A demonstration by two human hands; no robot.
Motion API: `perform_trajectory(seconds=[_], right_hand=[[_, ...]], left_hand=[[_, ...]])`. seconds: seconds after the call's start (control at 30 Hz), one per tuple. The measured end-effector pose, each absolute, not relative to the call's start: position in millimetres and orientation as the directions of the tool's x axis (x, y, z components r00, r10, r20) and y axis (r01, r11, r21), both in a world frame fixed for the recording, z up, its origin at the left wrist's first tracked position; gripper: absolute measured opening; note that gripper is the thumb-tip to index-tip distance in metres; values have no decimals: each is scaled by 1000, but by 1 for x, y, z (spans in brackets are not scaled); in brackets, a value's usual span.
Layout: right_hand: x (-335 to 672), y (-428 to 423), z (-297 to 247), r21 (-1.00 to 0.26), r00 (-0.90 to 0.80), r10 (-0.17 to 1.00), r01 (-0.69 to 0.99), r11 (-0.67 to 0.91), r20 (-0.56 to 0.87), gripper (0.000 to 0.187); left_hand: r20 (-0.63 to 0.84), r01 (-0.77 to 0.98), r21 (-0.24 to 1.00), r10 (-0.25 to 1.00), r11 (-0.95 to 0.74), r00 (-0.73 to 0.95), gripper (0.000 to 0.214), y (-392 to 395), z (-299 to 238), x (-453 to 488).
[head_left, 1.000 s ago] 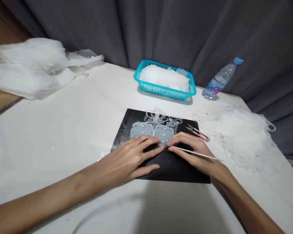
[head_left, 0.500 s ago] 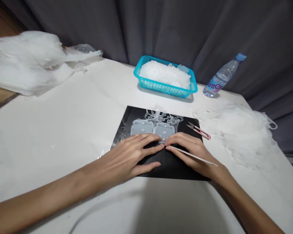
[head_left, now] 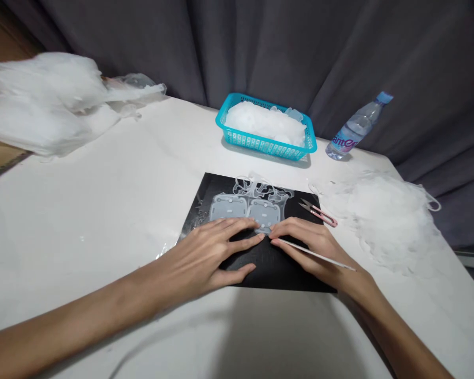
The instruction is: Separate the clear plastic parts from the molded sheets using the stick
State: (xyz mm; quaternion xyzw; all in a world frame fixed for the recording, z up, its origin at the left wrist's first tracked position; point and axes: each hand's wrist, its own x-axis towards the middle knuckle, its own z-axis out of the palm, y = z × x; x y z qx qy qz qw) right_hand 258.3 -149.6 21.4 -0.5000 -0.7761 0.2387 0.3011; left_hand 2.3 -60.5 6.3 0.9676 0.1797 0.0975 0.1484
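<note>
- Head view: a dark grey curtain (head_left: 154, 47) hangs behind a white worktop (head_left: 102, 210).
- A bundle of white material in clear plastic (head_left: 47, 100) sits at the far left, and a loose translucent white heap (head_left: 387, 216) lies on the right.
- A black mat (head_left: 276, 273) lies flat in the middle, under both hands.
- A turquoise basket (head_left: 260, 147) full of white pieces (head_left: 260, 121) stands beyond the mat.
- A clear bottle with a blue cap (head_left: 351, 131) stands right of the basket.
- The left hand (head_left: 221, 247) lies palm down, fingers parted, thumb held away, covering the near part of the left panel.
- The right hand (head_left: 314, 242) has its fingers pinching a thin white stick.
- The translucent moulded sheet (head_left: 264, 208), two rounded panels side by side with looped strips beyond, lies on the mat.
- Pink-handled snips (head_left: 319, 213) rest across the mat's right edge, blades parted.
- The thin white stick (head_left: 319, 256) slants back over the right hand; its front end, hidden by fingers, is beside the sheet's near edge.
</note>
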Motion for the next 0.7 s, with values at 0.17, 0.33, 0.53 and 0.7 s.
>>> perform_trajectory(seconds=[0.17,0.33,0.53,0.7], right_hand=[[254,-147,18,-584,-360,879,657,476,312,11],[254,-144,9,-401,-432,815,718,569,386,13],[258,-145,5,-462,-435,808,666,585,397,14],[257,-147,5,-584,-375,858,630,513,351,14]], left_hand=[[126,309,330,366,-892,922,51,-62,6,1],[146,309,365,381,-878,913,50,-62,7,2],[134,303,411,385,-860,913,50,-61,6,1],[113,305,438,389,-845,914,52,-60,7,1]])
